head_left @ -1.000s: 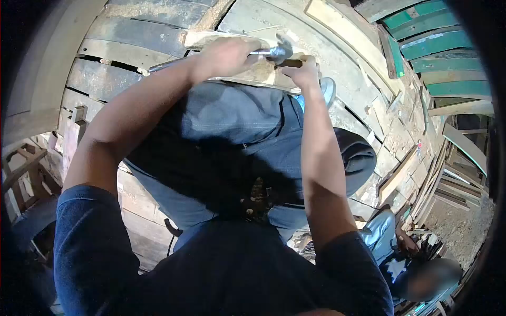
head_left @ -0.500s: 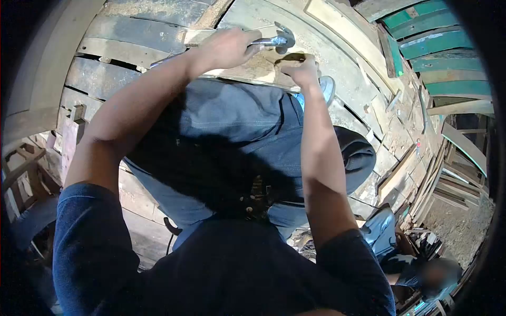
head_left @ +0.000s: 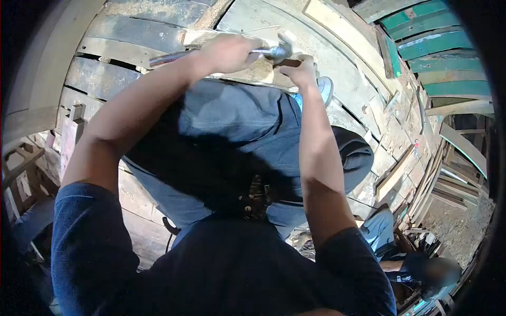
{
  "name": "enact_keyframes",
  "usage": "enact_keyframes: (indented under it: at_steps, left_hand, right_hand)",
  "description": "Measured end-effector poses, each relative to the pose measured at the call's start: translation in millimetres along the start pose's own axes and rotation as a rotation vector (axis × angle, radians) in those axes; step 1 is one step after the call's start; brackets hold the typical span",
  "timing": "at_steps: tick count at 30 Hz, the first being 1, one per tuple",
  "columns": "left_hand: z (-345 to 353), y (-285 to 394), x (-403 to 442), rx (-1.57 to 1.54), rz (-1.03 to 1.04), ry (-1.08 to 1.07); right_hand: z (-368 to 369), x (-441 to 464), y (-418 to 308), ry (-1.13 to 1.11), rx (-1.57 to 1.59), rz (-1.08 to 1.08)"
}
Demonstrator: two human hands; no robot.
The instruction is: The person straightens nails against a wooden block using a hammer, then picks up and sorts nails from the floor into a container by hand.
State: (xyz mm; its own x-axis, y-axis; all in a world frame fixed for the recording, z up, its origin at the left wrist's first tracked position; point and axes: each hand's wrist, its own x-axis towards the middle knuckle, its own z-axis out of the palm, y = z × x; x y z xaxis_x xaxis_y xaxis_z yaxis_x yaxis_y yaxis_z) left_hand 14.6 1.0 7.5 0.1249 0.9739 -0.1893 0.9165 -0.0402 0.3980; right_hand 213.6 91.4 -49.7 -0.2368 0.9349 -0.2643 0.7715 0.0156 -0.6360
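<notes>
Seen from above, a seated person's two bare hands work close together over pieces of wood on a plank floor (head_left: 108, 50). The left hand (head_left: 226, 53) has its fingers closed around a hammer (head_left: 281, 51); the handle sticks out behind the fist, and the metal head, blurred, lies past the fingertips on the side toward the other hand. The right hand (head_left: 302, 72) has its fingers bent around a small brown piece (head_left: 288, 62), gripping it just beside the hammer head; whether the two touch, I cannot tell. A pale wood piece (head_left: 197, 38) lies just beyond the left fingers, and a light brown board (head_left: 261, 71) lies below and between both sets of fingers. Nearer the body than the left fingers are the dark trousers (head_left: 232, 102) covering the person's bent legs. Just behind the right fingers, by the wrist, is a round blue-grey thing (head_left: 326, 90). Farther out past the right fingers, a long pale plank (head_left: 342, 37) lies on the floor, and green slats (head_left: 437, 50) stand well apart. Another person (head_left: 380, 227) is low behind the right arm.
</notes>
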Motion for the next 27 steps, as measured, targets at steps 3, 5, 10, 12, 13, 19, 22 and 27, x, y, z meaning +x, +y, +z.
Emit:
enact_keyframes:
  at_steps: [3,5,10,12,13,19,22,27]
  left_hand:
    - [3,-4,-1,0.01,0.01,-0.002]
    - [1,-5,-3,-0.018,0.031,0.023]
    - [1,-6,4,-0.08,0.078,0.099]
    - [9,-7,2,-0.033,0.05,0.044]
    - [11,-8,1,0.016,0.02,-0.018]
    - [-1,-1,-1,-0.003,0.006,-0.039]
    - [2,-1,0,0.03,0.0,-0.052]
    - [11,-12,1,0.033,0.067,0.058]
  right_hand:
    - [-2,-3,-6,0.009,-0.019,-0.021]
    - [-2,-1,-5,-0.036,0.106,-0.026]
    - [1,0,-2,0.037,-0.033,0.023]
    - [7,4,7,0.073,-0.114,0.005]
    - [10,8,12,0.106,-0.191,-0.011]
    - [10,14,21,-0.026,0.072,0.006]
    - [-3,-7,-7,0.024,0.004,0.036]
    - [-9,8,7,-0.144,0.222,0.075]
